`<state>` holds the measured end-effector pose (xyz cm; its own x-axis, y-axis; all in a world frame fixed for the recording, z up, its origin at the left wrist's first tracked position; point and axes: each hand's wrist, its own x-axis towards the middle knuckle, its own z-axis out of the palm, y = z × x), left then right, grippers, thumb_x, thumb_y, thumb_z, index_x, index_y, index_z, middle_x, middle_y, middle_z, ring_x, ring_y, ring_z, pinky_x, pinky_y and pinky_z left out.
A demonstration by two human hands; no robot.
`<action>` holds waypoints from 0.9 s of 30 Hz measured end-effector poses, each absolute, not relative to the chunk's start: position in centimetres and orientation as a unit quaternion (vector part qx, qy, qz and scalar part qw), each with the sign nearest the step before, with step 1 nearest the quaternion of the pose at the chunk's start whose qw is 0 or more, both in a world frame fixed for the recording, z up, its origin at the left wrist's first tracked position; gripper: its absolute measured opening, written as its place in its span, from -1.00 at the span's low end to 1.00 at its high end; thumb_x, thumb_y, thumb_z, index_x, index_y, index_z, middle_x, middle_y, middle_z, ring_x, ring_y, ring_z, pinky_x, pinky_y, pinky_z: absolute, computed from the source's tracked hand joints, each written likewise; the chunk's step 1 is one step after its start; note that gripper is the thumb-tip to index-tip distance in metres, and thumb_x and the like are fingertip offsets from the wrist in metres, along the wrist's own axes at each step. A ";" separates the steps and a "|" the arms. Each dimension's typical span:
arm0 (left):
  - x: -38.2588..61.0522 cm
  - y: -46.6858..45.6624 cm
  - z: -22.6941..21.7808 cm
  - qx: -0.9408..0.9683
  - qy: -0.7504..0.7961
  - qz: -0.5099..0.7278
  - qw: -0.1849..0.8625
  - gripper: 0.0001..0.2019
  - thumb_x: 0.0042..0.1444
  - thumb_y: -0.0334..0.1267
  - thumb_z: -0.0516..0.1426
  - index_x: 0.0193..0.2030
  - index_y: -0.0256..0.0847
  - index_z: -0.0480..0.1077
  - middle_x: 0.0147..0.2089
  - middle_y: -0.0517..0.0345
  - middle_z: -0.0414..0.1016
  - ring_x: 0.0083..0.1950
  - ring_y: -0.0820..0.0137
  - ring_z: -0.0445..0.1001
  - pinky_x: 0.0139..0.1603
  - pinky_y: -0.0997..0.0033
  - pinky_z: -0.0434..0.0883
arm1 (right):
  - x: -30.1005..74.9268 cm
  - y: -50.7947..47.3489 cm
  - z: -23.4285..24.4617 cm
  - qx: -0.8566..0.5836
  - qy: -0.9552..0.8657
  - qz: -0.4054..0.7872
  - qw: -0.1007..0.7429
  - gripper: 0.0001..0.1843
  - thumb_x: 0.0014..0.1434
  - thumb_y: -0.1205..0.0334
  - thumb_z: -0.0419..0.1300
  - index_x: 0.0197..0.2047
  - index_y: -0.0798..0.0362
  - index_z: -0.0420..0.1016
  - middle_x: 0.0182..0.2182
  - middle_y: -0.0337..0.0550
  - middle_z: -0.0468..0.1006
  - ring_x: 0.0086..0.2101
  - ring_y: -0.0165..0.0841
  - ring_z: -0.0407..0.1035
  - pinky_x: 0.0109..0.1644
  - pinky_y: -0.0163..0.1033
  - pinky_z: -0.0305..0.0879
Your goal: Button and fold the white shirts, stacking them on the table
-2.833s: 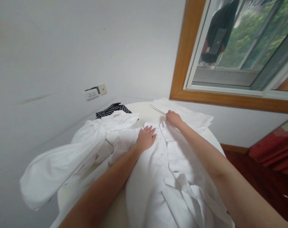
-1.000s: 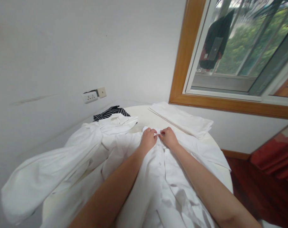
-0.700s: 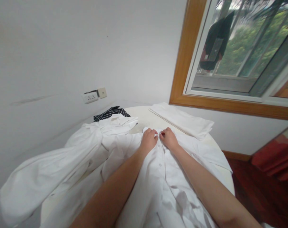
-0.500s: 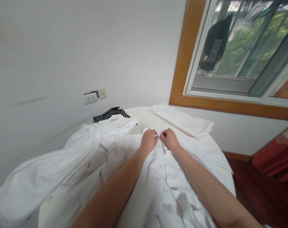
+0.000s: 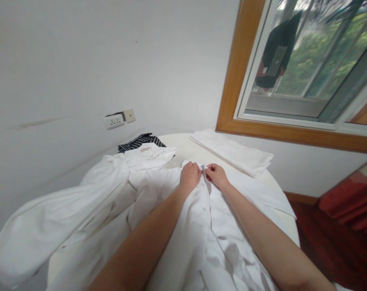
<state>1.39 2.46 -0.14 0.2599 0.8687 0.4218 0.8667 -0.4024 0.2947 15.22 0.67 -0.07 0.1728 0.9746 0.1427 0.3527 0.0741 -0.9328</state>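
A white button-up shirt (image 5: 198, 226) lies spread over the round table, its collar end away from me and its buttoned front strip running toward me. My left hand (image 5: 190, 176) pinches the left edge of the front near the collar, fingers closed on the fabric. Just to its right, my right hand (image 5: 216, 175) grips the opposite edge between thumb and fingertips. The two hands almost meet at the top of the front. Small buttons show below them; the fingertips partly hide whatever is between them.
Another white garment (image 5: 104, 190) is heaped at the left and hangs past the table edge. Behind it lies black-and-white striped cloth (image 5: 142, 141). A folded white cloth (image 5: 231, 152) rests at the back right of the table (image 5: 177, 141). A wall and a wood-framed window (image 5: 227, 105) border the back.
My hands stay at the collar end with only small finger movements. The right fingers have shifted slightly, and a bit of raised fabric now shows between the hands.
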 end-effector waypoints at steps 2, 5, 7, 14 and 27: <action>1.3 2.5 -0.2 0.794 0.543 0.274 0.002 -0.88 0.18 -0.23 0.11 -0.24 -0.22 0.42 -0.19 0.00 0.42 -0.09 0.24 0.39 -0.02 0.25 0.29 | 15.4 0.8 -0.6 -0.582 -0.547 0.360 0.482 -0.87 -0.04 0.23 0.11 -0.38 0.06 0.40 -0.64 -0.34 0.43 -0.63 -0.46 0.32 -0.50 -0.37 0.26; 1.2 2.7 -0.3 0.798 0.532 0.284 0.001 -0.89 0.19 -0.25 0.10 -0.27 -0.21 0.42 -0.24 0.02 0.42 -0.12 0.26 0.40 -0.04 0.27 0.30 | 15.5 0.8 -0.7 -0.560 -0.547 0.381 0.493 -0.84 -0.07 0.20 0.13 -0.37 0.06 0.40 -0.63 -0.35 0.42 -0.63 -0.47 0.31 -0.50 -0.37 0.27; 1.1 2.8 -0.2 0.799 0.526 0.291 0.005 -0.88 0.19 -0.26 0.09 -0.30 -0.20 0.43 -0.28 0.04 0.42 -0.16 0.28 0.40 -0.08 0.30 0.31 | 15.4 0.6 -0.5 -0.550 -0.550 0.376 0.504 -0.82 -0.07 0.17 0.13 -0.36 0.06 0.41 -0.63 -0.35 0.41 -0.63 -0.47 0.30 -0.53 -0.38 0.24; 0.9 3.1 0.0 0.790 0.525 0.311 0.056 -0.84 0.15 -0.27 0.11 -0.36 -0.22 0.50 -0.32 0.06 0.47 -0.21 0.34 0.42 -0.11 0.36 0.33 | 15.0 0.0 0.1 -0.549 -0.578 0.339 0.500 -0.77 -0.06 0.15 0.11 -0.35 0.09 0.44 -0.66 -0.35 0.38 -0.64 -0.47 0.27 -0.55 -0.39 0.19; 0.6 3.6 -0.3 0.779 0.526 0.331 0.086 -0.83 0.14 -0.30 0.09 -0.35 -0.22 0.52 -0.31 0.08 0.49 -0.21 0.38 0.43 -0.12 0.41 0.35 | 15.3 0.3 -0.5 -0.554 -0.603 0.332 0.469 -0.73 -0.04 0.19 0.09 -0.29 0.11 0.50 -0.63 -0.33 0.39 -0.61 -0.47 0.31 -0.52 -0.40 0.24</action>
